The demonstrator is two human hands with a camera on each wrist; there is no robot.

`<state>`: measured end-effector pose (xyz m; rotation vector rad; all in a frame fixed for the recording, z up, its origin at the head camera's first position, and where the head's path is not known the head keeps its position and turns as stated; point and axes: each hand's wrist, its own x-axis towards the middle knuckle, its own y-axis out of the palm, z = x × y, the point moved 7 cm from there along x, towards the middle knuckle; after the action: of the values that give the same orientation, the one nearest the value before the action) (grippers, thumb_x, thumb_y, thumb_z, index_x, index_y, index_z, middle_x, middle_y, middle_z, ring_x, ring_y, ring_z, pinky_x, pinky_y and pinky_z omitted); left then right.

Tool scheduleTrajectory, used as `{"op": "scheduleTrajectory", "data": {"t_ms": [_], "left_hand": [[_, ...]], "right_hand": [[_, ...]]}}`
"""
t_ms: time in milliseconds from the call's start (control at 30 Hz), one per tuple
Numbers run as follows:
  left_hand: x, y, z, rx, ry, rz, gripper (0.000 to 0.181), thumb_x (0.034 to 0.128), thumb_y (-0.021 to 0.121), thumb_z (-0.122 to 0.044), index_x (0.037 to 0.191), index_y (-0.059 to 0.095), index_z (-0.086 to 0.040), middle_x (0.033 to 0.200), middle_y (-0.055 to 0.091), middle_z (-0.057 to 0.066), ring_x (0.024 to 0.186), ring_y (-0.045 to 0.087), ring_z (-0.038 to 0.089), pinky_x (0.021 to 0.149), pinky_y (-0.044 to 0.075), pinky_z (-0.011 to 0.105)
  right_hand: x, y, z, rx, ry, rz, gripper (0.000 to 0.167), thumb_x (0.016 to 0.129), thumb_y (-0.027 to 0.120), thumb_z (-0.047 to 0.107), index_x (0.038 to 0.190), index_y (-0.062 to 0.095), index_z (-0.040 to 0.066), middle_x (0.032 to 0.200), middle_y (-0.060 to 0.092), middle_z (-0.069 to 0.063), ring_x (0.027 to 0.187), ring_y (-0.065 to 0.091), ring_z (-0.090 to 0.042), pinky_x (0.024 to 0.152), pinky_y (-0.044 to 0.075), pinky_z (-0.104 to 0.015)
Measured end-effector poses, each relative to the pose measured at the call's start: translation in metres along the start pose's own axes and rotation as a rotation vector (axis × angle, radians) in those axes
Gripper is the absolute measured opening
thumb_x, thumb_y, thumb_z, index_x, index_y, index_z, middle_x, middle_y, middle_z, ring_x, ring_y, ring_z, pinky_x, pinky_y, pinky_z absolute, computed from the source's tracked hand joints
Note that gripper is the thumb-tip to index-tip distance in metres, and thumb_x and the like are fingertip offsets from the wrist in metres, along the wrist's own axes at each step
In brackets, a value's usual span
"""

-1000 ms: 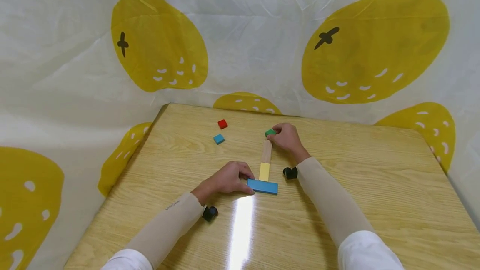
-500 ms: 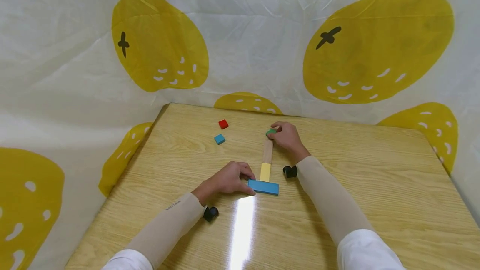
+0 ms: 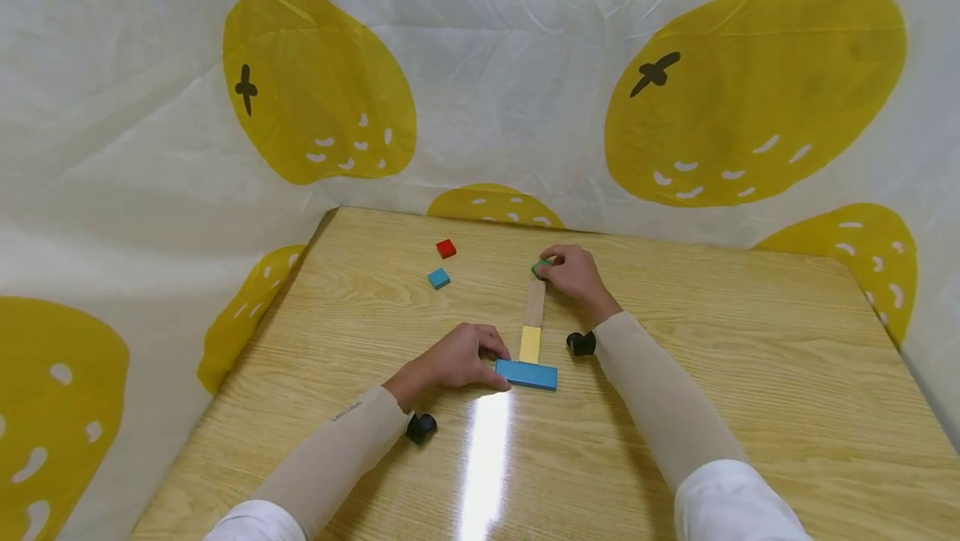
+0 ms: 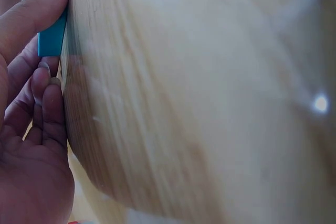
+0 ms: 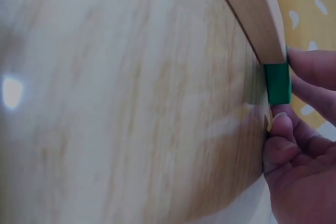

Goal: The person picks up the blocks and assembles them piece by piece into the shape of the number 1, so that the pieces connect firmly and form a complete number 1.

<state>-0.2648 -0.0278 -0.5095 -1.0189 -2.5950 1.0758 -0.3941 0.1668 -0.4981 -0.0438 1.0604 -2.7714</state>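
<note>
On the table, a long blue block (image 3: pixel 527 374) lies crosswise at the near end of a line made of a yellow block (image 3: pixel 530 344), a plain wood block (image 3: pixel 535 303) and a green block (image 3: pixel 538 267). My left hand (image 3: pixel 461 358) grips the blue block's left end between thumb and fingers; the left wrist view shows the thumb on that block (image 4: pixel 51 40). With thumb and fingers my right hand (image 3: pixel 576 276) pinches the green block, partly covering it. In the right wrist view the green block (image 5: pixel 278 83) touches the end of the wood block (image 5: pixel 252 14).
A red square block (image 3: pixel 446 248) and a small blue square block (image 3: pixel 438 278) lie apart at the back left of the wooden table (image 3: pixel 750 341). A white sheet with yellow fruit shapes hangs behind. Black wrist cameras sit beside both forearms.
</note>
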Motion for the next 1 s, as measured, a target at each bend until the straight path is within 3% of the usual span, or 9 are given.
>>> {"op": "scheduleTrajectory", "data": {"t_ms": [300, 1000], "left_hand": [[0.0006, 0.0000, 0.0003, 0.009, 0.000, -0.004, 0.027, 0.0824, 0.091, -0.032, 0.104, 0.082, -0.019, 0.104, 0.070, -0.010, 0.094, 0.060, 0.003, 0.087, 0.052, 0.020], [-0.0005, -0.0006, -0.0027, 0.011, 0.008, -0.008, 0.027, 0.0821, 0.091, -0.031, 0.104, 0.082, -0.018, 0.103, 0.070, -0.009, 0.094, 0.061, 0.004, 0.086, 0.051, 0.021]], "right_hand": [[-0.0017, 0.0012, -0.0010, 0.020, 0.009, 0.008, 0.040, 0.101, 0.068, 0.025, 0.133, 0.068, 0.002, 0.128, 0.067, -0.024, 0.115, 0.063, -0.039, 0.093, 0.055, -0.051], [-0.0033, 0.0017, -0.0016, 0.013, -0.003, -0.024, 0.035, 0.099, 0.068, 0.024, 0.124, 0.071, -0.001, 0.112, 0.070, -0.019, 0.095, 0.063, -0.030, 0.080, 0.052, -0.039]]}}
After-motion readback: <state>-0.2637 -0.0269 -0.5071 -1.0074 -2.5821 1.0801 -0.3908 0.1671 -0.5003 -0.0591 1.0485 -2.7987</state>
